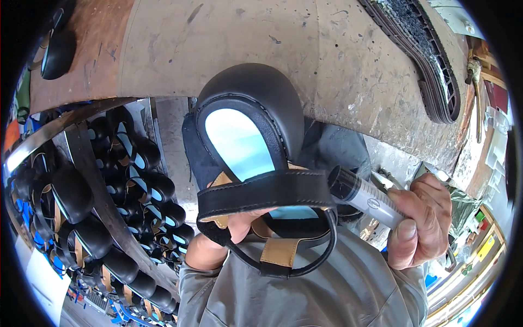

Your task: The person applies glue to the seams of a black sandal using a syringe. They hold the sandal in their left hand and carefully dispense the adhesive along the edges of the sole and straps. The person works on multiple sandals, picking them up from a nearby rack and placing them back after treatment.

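Observation:
In front of me I hold up a black closed-toe sandal (256, 90) with a pale blue shiny insole, a stitched ankle strap and a tan-lined loop. My left hand (239, 224) is wrapped round its heel end, fingers partly hidden behind the strap. My right hand (420, 223) grips a clear plastic syringe (373, 201) with graduation marks and a black end. That black end points at the sandal and appears close to the strap's right side; whether they touch, I cannot tell.
A worn, stained workbench (239, 32) spans the far side. Brown shoe soles (436, 87) lie stacked at its right, and another black shoe (59, 54) sits far left. On the left, a metal-framed rack (95, 174) holds several similar sandals. A hammer (476, 76) shows far right.

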The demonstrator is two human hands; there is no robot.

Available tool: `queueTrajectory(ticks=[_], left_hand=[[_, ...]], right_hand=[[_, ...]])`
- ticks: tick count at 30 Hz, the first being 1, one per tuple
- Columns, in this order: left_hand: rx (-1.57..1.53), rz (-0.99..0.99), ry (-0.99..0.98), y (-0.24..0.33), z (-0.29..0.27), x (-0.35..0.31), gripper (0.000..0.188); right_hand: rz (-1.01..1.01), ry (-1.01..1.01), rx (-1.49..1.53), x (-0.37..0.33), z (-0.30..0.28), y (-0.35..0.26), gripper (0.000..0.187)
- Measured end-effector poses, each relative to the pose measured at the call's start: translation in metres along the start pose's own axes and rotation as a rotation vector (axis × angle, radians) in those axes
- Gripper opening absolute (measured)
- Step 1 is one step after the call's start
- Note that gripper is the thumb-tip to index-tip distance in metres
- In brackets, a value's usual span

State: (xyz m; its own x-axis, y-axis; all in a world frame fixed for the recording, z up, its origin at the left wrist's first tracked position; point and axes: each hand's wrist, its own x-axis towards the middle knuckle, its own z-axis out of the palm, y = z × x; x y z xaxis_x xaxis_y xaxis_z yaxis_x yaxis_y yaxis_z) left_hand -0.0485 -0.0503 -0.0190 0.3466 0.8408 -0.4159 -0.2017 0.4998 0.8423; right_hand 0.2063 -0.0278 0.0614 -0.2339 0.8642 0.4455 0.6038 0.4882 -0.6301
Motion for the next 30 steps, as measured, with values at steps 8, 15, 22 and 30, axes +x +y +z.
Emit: queueTrajectory(ticks=[8, 15, 22, 30], left_hand=[[-0.578, 0.11, -0.316, -0.043, 0.007, 0.042, 0.047], [-0.627, 0.275, -0.231, -0.046, 0.022, 0.045, 0.029], [-0.655, 0.269, -0.196, -0.041, 0.022, 0.039, 0.032], [-0.831, 0.158, -0.262, -0.059, 0.009, 0.036, 0.04]], right_hand=[[0.051, -0.043, 0.079, 0.006, 0.008, -0.008, 0.022], [0.055, -0.09, 0.078, 0.0, 0.009, -0.013, 0.022], [0.061, -0.048, 0.034, 0.0, 0.008, -0.02, 0.021], [0.07, -0.064, -0.003, -0.007, 0.002, -0.025, 0.024]])
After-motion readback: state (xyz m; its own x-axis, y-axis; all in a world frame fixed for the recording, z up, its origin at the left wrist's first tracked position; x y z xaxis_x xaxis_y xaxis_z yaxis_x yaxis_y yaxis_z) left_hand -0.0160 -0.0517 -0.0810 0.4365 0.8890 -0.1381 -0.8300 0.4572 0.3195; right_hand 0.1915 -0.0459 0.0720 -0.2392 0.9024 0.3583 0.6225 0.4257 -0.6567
